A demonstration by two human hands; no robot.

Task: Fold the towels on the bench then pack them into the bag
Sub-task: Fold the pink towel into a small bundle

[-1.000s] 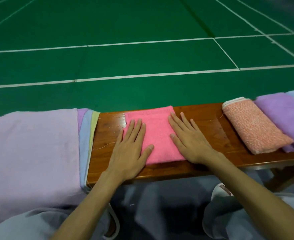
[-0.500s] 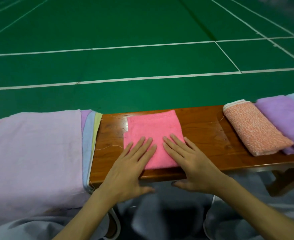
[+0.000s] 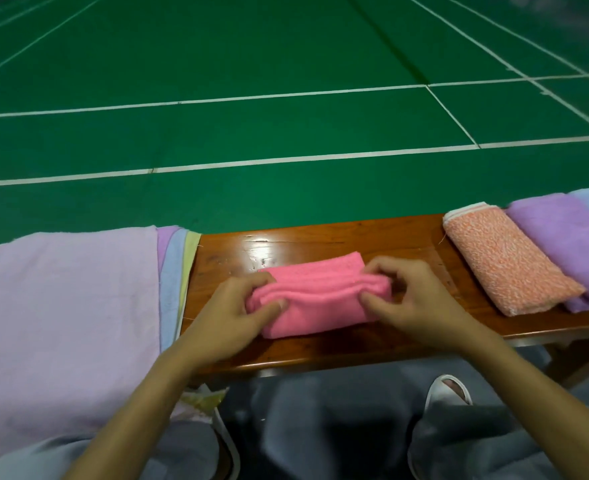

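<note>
I see the pink towel (image 3: 321, 308) lying side to side: left grip (image 3: 241, 304) pinches its left end, right grip (image 3: 419, 299) its right.

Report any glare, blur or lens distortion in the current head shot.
Head view: a white glare patch sits on the varnished bench just beyond the pink towel; the court lines look nearly straight, so there is little visible bending; the top right corner is dark and smeared.
</note>
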